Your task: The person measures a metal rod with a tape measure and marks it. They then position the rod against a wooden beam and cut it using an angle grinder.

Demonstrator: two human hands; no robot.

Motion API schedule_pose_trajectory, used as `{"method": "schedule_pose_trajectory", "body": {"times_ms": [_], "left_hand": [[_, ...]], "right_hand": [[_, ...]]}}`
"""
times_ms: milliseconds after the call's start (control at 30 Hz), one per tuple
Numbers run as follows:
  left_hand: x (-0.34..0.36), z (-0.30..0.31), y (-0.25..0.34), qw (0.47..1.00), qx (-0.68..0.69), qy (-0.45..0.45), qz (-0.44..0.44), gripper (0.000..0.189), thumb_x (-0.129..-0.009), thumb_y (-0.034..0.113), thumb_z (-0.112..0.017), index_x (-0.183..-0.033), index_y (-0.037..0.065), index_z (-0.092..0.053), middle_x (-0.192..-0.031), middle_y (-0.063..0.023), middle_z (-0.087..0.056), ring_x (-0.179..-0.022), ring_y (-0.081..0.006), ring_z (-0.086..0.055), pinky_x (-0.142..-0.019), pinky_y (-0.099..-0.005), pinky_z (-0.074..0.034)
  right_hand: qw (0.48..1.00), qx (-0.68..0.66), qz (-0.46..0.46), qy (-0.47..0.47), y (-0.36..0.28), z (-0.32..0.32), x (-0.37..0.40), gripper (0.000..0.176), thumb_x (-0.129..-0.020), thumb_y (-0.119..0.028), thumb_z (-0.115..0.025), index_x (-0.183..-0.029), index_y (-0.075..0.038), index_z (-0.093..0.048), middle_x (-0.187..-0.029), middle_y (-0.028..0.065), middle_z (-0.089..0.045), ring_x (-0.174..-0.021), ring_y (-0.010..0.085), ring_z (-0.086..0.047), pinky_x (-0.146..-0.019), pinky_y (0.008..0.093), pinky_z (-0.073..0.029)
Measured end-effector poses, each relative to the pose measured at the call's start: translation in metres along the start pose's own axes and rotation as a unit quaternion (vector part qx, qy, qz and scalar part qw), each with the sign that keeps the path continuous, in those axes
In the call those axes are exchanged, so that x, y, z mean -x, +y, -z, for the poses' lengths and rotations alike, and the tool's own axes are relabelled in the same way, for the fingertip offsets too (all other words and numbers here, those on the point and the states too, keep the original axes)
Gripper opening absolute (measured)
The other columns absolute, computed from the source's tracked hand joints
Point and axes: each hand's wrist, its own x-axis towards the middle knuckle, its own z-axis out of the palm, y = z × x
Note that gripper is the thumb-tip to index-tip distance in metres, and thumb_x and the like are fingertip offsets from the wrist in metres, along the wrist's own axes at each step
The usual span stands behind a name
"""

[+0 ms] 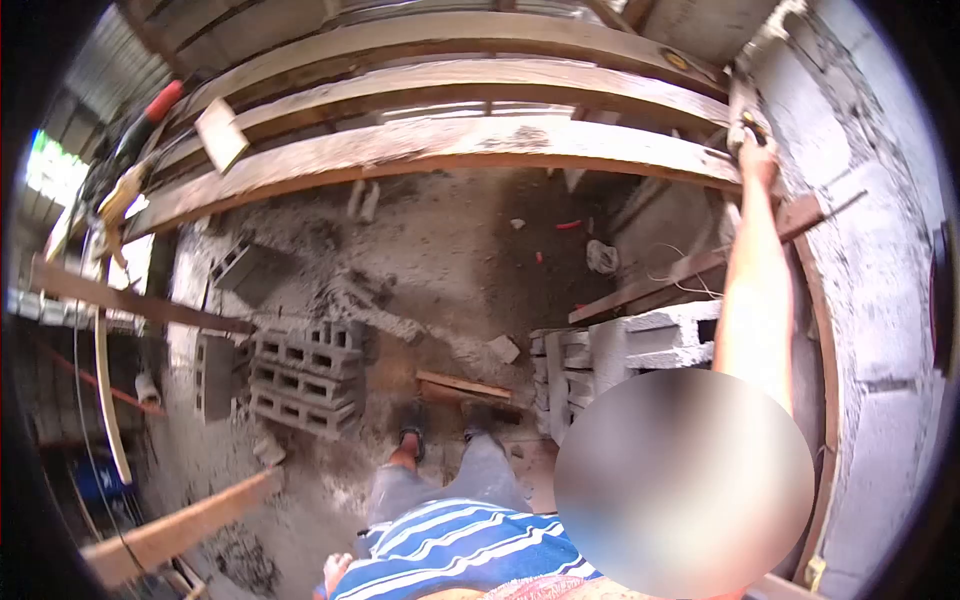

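My right hand (757,155) is at the end of a stretched-out arm, by the grey wall at the upper right. Its fingers are closed round a small dark and yellow thing that I cannot make out, beside the right ends of the long wooden beams (440,145). Low in the view, my left hand (338,570) is beside the blue and white striped shirt (460,545). Its fingers look curled, and whatever may be in them is hidden. A round yellow and dark item (675,60) lies on the farthest beam.
Hollow blocks (305,380) are stacked on the floor, with another stack (650,340) at the right. A rough block wall (875,300) borders the right side. Loose boards (185,515) jut in at the left, below a red-ended tool (165,100). A blurred oval covers the lower right.
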Motion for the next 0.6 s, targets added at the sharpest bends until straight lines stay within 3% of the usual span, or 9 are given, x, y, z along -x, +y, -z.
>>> {"method": "schedule_pose_trajectory", "body": {"times_ms": [133, 200, 233, 267, 300, 333, 367, 467, 600], "left_hand": [[-0.018, 0.007, -0.019, 0.956, -0.195, -0.060, -0.209, 0.037, -0.081, 0.032, -0.072, -0.105, 0.004, -0.071, -0.093, -0.0180, -0.070, -0.090, -0.0349, -0.067, -0.079, -0.0479, -0.054], [-0.034, 0.027, -0.021, 0.834, -0.349, -0.023, -0.426, 0.033, -0.079, 0.030, -0.072, -0.103, 0.008, -0.072, -0.088, -0.0156, -0.068, -0.086, -0.0358, -0.067, -0.075, -0.0492, -0.054], [-0.033, 0.027, -0.017, 0.799, -0.416, 0.017, -0.434, 0.028, -0.075, 0.029, -0.070, -0.100, 0.016, -0.071, -0.081, -0.0125, -0.062, -0.079, -0.0361, -0.063, -0.067, -0.0513, -0.051], [-0.031, 0.033, -0.011, 0.902, -0.339, -0.014, -0.267, 0.037, -0.081, 0.034, -0.067, -0.109, 0.009, -0.069, -0.099, -0.0186, -0.065, -0.095, -0.0403, -0.063, -0.081, -0.0512, -0.052], [-0.024, 0.037, -0.002, 0.963, -0.251, -0.003, -0.094, 0.048, -0.087, 0.039, -0.063, -0.119, 0.003, -0.068, -0.118, -0.0247, -0.068, -0.111, -0.0445, -0.064, -0.094, -0.0512, -0.053], [-0.033, 0.034, -0.013, 0.962, -0.257, 0.028, -0.084, 0.062, -0.088, 0.048, -0.061, -0.125, -0.002, -0.064, -0.132, -0.0280, -0.062, -0.126, -0.0437, -0.057, -0.106, -0.0474, -0.048], [-0.034, 0.036, -0.005, 0.980, -0.189, 0.029, -0.044, 0.062, -0.085, 0.048, -0.062, -0.121, -0.002, -0.066, -0.132, -0.0285, -0.062, -0.128, -0.0421, -0.056, -0.107, -0.0481, -0.046], [0.011, 0.050, 0.080, 0.992, 0.032, 0.026, 0.120, 0.056, -0.079, 0.036, -0.071, -0.120, -0.001, -0.068, -0.105, -0.0187, -0.073, -0.083, -0.0296, -0.070, -0.077, -0.0397, -0.057], [0.029, 0.042, 0.102, 0.989, -0.020, -0.015, 0.146, 0.055, -0.081, 0.040, -0.072, -0.117, -0.001, -0.070, -0.108, -0.0196, -0.073, -0.088, -0.0275, -0.072, -0.079, -0.0402, -0.056]], "right_hand": [[0.993, 0.044, 0.035, 0.101, -0.007, 0.004, -0.001, 0.071, -0.088, -0.054, -0.067, -0.138, -0.005, -0.056, -0.134, 0.0273, -0.060, -0.128, 0.0415, -0.056, -0.108, 0.0494, -0.044], [0.990, 0.043, 0.100, 0.094, 0.020, -0.037, -0.036, 0.065, -0.093, -0.049, -0.064, -0.139, -0.005, -0.056, -0.136, 0.0269, -0.058, -0.129, 0.0408, -0.054, -0.110, 0.0489, -0.042], [0.982, 0.024, 0.166, 0.084, 0.056, -0.074, -0.068, 0.059, -0.095, -0.046, -0.061, -0.137, -0.004, -0.058, -0.137, 0.0260, -0.058, -0.129, 0.0407, -0.053, -0.110, 0.0488, -0.042], [0.962, 0.125, 0.227, -0.087, 0.054, -0.060, -0.072, 0.049, -0.100, -0.039, -0.057, -0.136, -0.007, -0.061, -0.137, 0.0228, -0.059, -0.125, 0.0383, -0.056, -0.107, 0.0470, -0.044], [0.896, 0.213, 0.383, -0.071, 0.092, -0.093, -0.103, 0.041, -0.102, -0.034, -0.056, -0.133, -0.009, -0.065, -0.136, 0.0182, -0.062, -0.123, 0.0323, -0.058, -0.106, 0.0444, -0.045], [0.943, -0.163, 0.174, -0.232, 0.082, -0.093, -0.097, 0.038, -0.101, -0.032, -0.058, -0.134, -0.016, -0.066, -0.130, 0.0150, -0.066, -0.118, 0.0268, -0.061, -0.105, 0.0408, -0.046], [0.944, -0.025, 0.309, -0.117, 0.090, -0.100, -0.105, 0.039, -0.100, -0.033, -0.062, -0.135, -0.017, -0.066, -0.128, 0.0124, -0.068, -0.117, 0.0244, -0.062, -0.104, 0.0382, -0.047], [0.956, -0.059, 0.239, -0.158, 0.124, -0.118, -0.150, 0.057, -0.097, -0.045, -0.065, -0.140, -0.008, -0.059, -0.136, 0.0183, -0.064, -0.120, 0.0347, -0.063, -0.103, 0.0423, -0.049], [0.975, 0.109, 0.177, -0.074, 0.140, -0.140, -0.180, 0.069, -0.095, -0.055, -0.063, -0.142, -0.006, -0.056, -0.134, 0.0213, -0.064, -0.121, 0.0396, -0.062, -0.103, 0.0458, -0.047]]}}
